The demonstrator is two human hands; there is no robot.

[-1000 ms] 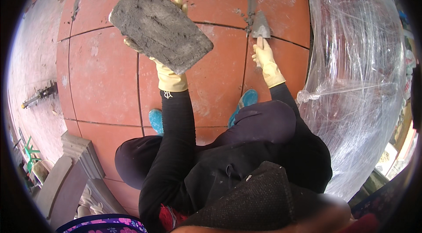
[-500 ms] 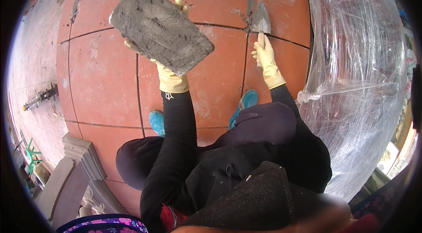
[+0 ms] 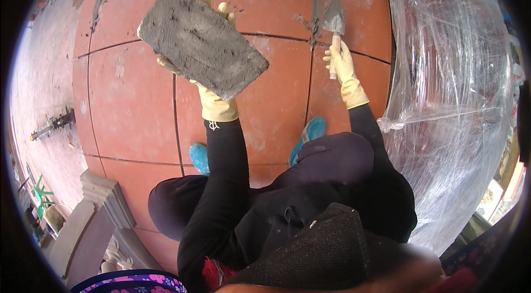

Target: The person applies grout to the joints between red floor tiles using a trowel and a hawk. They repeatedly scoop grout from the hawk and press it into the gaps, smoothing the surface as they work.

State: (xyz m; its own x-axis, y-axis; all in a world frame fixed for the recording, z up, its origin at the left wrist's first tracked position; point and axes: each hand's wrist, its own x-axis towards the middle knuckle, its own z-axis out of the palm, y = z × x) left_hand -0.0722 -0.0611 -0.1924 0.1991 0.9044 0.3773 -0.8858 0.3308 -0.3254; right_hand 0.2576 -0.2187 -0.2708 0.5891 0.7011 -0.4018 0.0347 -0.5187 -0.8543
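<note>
A rectangular slab (image 3: 202, 40) coated with rough grey mortar is held up by my left hand (image 3: 213, 94) in a cream rubber glove, whose fingers show around its edges; the palm is hidden beneath it. To its right, my right hand (image 3: 344, 66), gloved the same, grips the wooden handle of a pointed trowel (image 3: 334, 16), its metal blade toward the top of the view over the red floor tiles (image 3: 243, 127). Grey mortar (image 3: 313, 27) lies smeared along a joint beside the blade.
A large bundle in clear plastic wrap (image 3: 448, 99) fills the right side. Grey moulded blocks (image 3: 105, 199) stand at lower left, near a green plastic item (image 3: 41, 196). A dark metal object (image 3: 53, 125) lies on pale floor at left. My blue shoes (image 3: 310, 132) are below my hands.
The trowel and my right hand have shifted a little up and to the right, the blade further along the tiles. The slab in my left hand sits slightly lower.
</note>
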